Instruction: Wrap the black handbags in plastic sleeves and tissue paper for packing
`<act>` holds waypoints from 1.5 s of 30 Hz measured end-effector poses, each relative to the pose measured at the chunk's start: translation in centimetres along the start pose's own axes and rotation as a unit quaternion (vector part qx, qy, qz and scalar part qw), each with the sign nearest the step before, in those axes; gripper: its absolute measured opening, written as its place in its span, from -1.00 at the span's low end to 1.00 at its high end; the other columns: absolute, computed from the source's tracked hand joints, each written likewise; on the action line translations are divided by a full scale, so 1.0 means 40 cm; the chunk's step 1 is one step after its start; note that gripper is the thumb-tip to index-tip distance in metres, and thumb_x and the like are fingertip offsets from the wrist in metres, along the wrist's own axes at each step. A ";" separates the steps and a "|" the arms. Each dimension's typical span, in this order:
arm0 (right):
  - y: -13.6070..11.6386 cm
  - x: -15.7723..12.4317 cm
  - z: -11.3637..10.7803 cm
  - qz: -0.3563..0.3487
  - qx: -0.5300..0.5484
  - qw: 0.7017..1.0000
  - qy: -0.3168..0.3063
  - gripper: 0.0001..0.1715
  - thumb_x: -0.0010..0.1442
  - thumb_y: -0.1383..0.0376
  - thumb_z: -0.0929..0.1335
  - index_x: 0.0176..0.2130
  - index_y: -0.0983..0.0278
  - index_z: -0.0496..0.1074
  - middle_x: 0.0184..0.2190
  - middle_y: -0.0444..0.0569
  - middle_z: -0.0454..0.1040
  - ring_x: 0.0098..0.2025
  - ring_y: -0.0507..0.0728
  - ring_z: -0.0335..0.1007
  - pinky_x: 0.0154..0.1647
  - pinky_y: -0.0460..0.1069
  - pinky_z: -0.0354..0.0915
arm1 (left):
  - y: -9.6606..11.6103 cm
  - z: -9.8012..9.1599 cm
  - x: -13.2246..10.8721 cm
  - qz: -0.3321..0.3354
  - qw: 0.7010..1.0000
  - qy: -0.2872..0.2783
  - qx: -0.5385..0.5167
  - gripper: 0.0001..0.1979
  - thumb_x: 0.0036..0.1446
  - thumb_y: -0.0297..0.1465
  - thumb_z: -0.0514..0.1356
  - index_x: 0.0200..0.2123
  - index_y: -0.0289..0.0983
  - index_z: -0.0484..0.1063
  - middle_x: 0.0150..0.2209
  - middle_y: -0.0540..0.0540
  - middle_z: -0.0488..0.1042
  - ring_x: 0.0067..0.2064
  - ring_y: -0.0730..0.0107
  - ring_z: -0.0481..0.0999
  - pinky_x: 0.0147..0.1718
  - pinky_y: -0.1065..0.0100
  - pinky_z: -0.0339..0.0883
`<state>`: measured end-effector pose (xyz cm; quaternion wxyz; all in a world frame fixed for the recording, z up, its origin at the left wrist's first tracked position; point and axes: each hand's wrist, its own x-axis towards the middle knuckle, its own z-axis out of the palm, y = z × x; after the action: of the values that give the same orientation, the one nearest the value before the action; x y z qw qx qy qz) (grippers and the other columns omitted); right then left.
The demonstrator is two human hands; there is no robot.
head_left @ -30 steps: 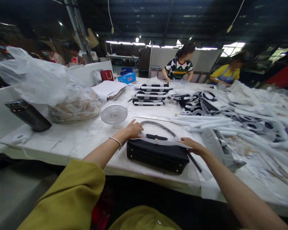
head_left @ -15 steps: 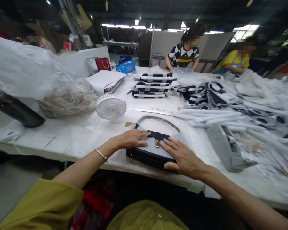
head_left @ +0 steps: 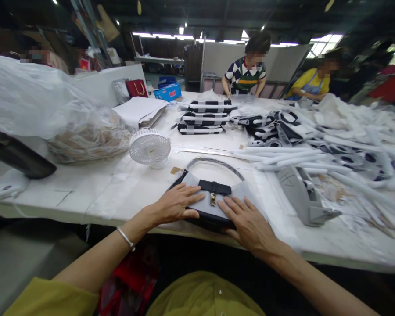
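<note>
A black handbag (head_left: pixel 213 188) lies on the table's near edge, its gold clasp (head_left: pixel 213 199) facing up. Thin greyish-white sheet (head_left: pixel 191 181) covers much of its front, and its wrapped handle (head_left: pixel 217 161) arches away from me. My left hand (head_left: pixel 177 202) rests with fingers outstretched on the bag's left side. On the right part of the bag my right hand (head_left: pixel 250 224) lies open, fingers spread beside the clasp; its thumb is near the bag's lower edge. Both palms hide parts of the bag's ends.
A small white fan (head_left: pixel 150 148) stands behind the bag to the left. At right is a grey tape dispenser (head_left: pixel 303 197), with white rolled tubes (head_left: pixel 283 158) behind it. Wrapped bags (head_left: pixel 204 117) are stacked farther back. A dark bottle (head_left: pixel 23 156) leans at far left. Two people work across the table.
My left hand has slid down and left off the strap area onto the bag's lower left. My right hand has shifted slightly down. The view has turned a little.
</note>
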<state>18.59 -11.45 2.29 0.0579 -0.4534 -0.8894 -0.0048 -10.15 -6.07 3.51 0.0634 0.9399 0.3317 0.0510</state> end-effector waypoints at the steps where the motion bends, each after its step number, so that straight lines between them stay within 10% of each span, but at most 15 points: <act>1: 0.010 0.005 0.003 -0.001 0.003 1.000 -0.002 -0.22 0.13 0.23 0.45 0.29 0.20 0.23 0.25 0.14 0.32 0.24 0.41 0.24 0.20 0.35 0.19 | 0.008 0.000 -0.002 -0.009 1.000 0.002 0.010 -0.32 0.21 0.05 0.10 0.29 -0.18 0.20 0.29 -0.26 0.27 0.26 0.06 0.30 0.21 0.06 0.11; 9: 0.121 0.084 -0.020 -0.065 0.043 0.997 -0.026 -0.22 0.10 0.31 0.42 0.28 0.19 0.24 0.25 0.12 0.32 0.25 0.32 0.27 0.23 0.29 0.19 | 0.129 -0.013 0.071 -0.099 0.992 0.018 0.078 -0.47 0.10 -0.11 0.30 0.03 -0.30 0.33 -0.06 -0.25 0.50 -0.04 0.07 0.50 -0.06 0.18 0.34; 14: 0.093 0.096 -0.012 -0.043 0.013 0.999 -0.012 -0.25 0.08 0.22 0.45 0.23 0.27 0.29 0.20 0.20 0.36 0.22 0.37 0.29 0.22 0.35 0.16 | 0.179 0.060 0.115 -0.159 0.979 0.066 0.108 -0.52 0.15 -0.22 0.27 0.05 -0.36 0.34 -0.02 -0.34 0.48 -0.02 0.00 0.48 -0.05 0.07 0.36; 24: 0.082 0.099 0.113 -0.035 -0.082 0.994 0.070 -0.40 0.25 0.55 0.15 0.21 0.32 0.34 0.21 0.15 0.37 0.22 0.30 0.28 0.21 0.22 0.19 | 0.133 0.213 0.107 -0.162 0.962 0.112 0.187 -0.59 0.30 -0.56 -0.04 0.17 -0.39 0.33 0.17 -0.34 0.41 0.18 0.05 0.43 0.15 0.07 0.31; 30: 0.058 0.130 0.036 -0.056 -0.098 0.993 0.026 -0.39 0.26 0.52 0.19 0.25 0.25 0.29 0.22 0.17 0.35 0.20 0.36 0.28 0.22 0.33 0.13 | 0.136 0.229 0.107 -0.159 0.959 0.114 0.206 -0.56 0.29 -0.60 -0.07 0.20 -0.45 0.30 0.19 -0.38 0.38 0.19 0.03 0.42 0.16 0.05 0.32; 45: 0.017 0.098 0.124 -0.018 -0.110 0.990 0.091 -0.31 0.29 0.53 0.17 0.33 0.13 0.16 0.26 0.09 0.31 0.25 0.39 0.19 0.21 0.38 0.10 | 0.078 0.181 -0.036 -0.173 0.944 0.137 0.244 -0.48 0.23 -0.64 -0.09 0.22 -0.36 0.29 0.23 -0.30 0.34 0.23 0.15 0.38 0.19 0.09 0.26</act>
<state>16.36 -7.60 -2.24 0.0880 -0.4388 -0.8824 -0.1451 -8.35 -10.01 -3.23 -0.2057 0.8389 0.4967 0.0853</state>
